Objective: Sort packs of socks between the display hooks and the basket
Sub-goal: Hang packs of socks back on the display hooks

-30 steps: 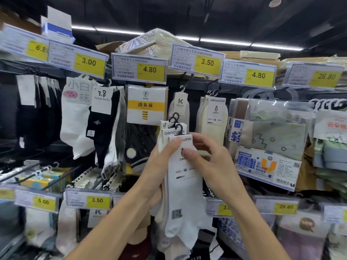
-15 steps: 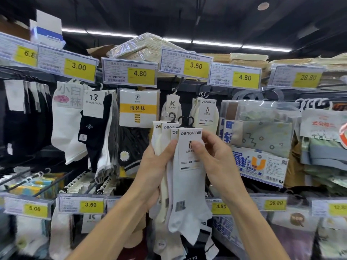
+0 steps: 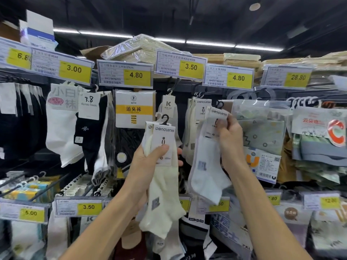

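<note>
The right grip (image 3: 231, 139) has drawn a white pack (image 3: 206, 171) away toward one o'clock, pinching its card; the left grip (image 3: 148, 166) holds the cream packs (image 3: 165, 199). Neither is hung yet.

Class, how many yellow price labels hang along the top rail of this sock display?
6, left to right: the 6.8 label, 3.00 label, first 4.80 label, 3.50 label, second 4.80 label, 28.80 label. More may lie beyond the frame.

Bright overhead strip lights (image 3: 210, 44), dark ceiling (image 3: 131, 14), wide-angle bowing at edges, corners perhaps blurred
</note>
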